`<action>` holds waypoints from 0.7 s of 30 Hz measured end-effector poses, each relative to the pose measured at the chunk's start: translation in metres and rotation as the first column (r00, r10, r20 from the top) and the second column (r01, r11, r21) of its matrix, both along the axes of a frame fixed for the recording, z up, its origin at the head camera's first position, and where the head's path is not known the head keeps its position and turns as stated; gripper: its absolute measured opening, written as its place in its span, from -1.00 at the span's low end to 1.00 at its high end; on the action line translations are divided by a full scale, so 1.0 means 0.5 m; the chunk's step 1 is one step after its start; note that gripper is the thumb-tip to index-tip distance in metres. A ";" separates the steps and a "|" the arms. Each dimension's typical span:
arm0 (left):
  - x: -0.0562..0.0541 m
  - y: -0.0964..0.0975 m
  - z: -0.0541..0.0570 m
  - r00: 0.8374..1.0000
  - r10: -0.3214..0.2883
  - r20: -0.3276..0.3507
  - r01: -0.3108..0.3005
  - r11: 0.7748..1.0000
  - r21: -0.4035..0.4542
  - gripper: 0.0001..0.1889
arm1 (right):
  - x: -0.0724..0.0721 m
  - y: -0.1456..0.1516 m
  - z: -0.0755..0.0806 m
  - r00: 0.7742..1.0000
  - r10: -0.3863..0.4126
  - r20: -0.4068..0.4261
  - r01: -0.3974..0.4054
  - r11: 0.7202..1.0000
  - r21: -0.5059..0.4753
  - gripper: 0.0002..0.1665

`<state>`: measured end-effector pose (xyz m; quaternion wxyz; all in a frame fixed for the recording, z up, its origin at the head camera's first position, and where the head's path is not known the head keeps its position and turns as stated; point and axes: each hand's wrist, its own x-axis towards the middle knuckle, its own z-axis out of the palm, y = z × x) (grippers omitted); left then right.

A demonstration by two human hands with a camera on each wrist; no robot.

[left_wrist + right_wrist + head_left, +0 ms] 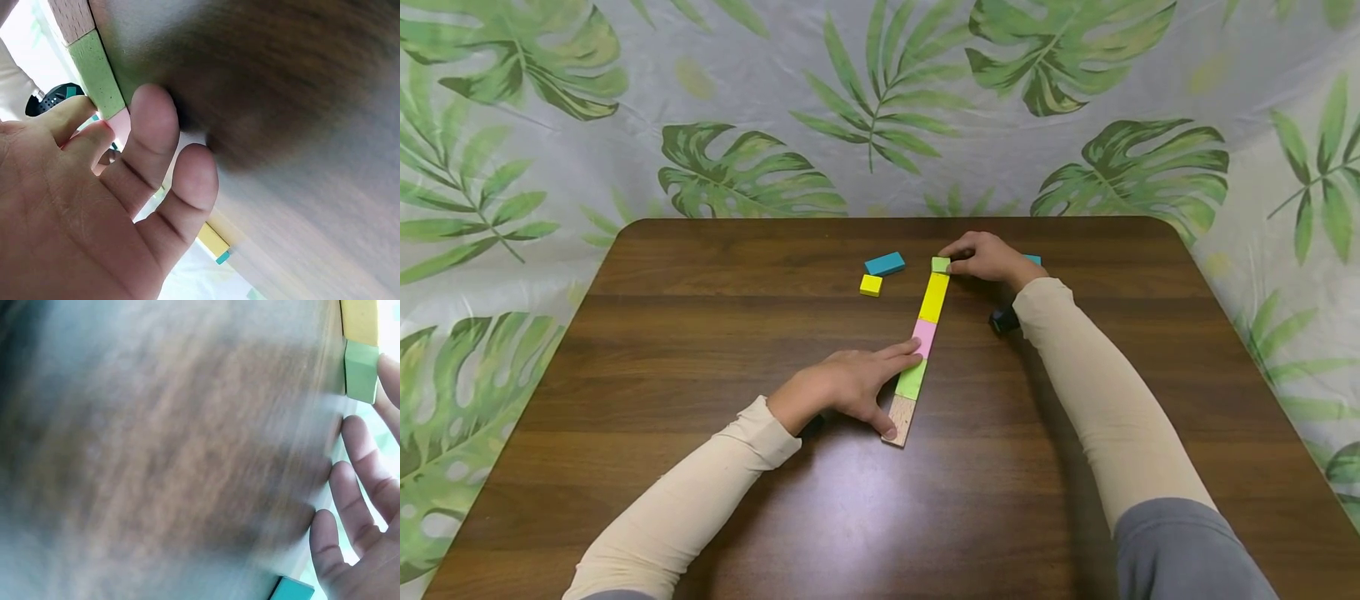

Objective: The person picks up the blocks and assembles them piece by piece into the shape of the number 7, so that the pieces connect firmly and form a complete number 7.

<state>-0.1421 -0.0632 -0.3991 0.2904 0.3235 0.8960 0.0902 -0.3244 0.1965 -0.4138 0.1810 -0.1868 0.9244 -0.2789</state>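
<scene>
A straight row of flat blocks runs away from me: plain wood (904,408), green (911,380), pink (928,337), yellow (935,297). At its far end sits a small green block (940,264), meeting the yellow one's end. My right hand (988,257) pinches this small block with thumb and index finger; in the right wrist view the other fingers (359,440) are spread along the tabletop. My left hand (853,383) lies along the row's left side, fingertips at the pink and green blocks, thumb on the wood block. Its fingers (153,119) are extended.
Left of the row's far end lie a blue block (885,264) and a small yellow block (871,286). Another blue block (1033,259) shows partly behind my right wrist. A black device (1003,321) is at that wrist. Leaf-patterned cloth (880,108) hangs behind the brown table (715,308).
</scene>
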 end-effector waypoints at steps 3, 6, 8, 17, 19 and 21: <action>-0.001 0.000 0.000 1.000 0.001 0.003 -0.001 1.000 0.001 0.13 | 0.000 0.000 0.000 1.000 0.001 0.001 -0.001 1.000 0.001 -0.52; -0.002 -0.001 -0.001 1.000 0.001 0.004 -0.001 1.000 0.002 0.13 | 0.000 0.000 -0.001 1.000 0.002 -0.004 -0.002 1.000 0.005 -0.52; -0.002 -0.001 -0.002 1.000 0.001 0.005 -0.001 1.000 0.004 0.13 | 0.001 0.000 -0.002 1.000 0.007 -0.012 -0.007 1.000 0.006 -0.53; -0.001 0.000 -0.001 1.000 0.006 0.005 -0.006 1.000 0.002 0.13 | 0.002 -0.001 -0.002 1.000 0.012 -0.020 -0.012 1.000 -0.002 -0.54; -0.001 0.001 -0.001 1.000 0.005 0.003 -0.005 1.000 -0.001 0.13 | 0.003 0.000 -0.001 1.000 0.007 -0.016 -0.007 1.000 -0.002 -0.54; -0.001 0.001 -0.001 1.000 0.006 0.002 -0.006 1.000 -0.002 0.13 | 0.004 0.000 -0.001 1.000 0.002 -0.008 -0.002 1.000 -0.003 -0.53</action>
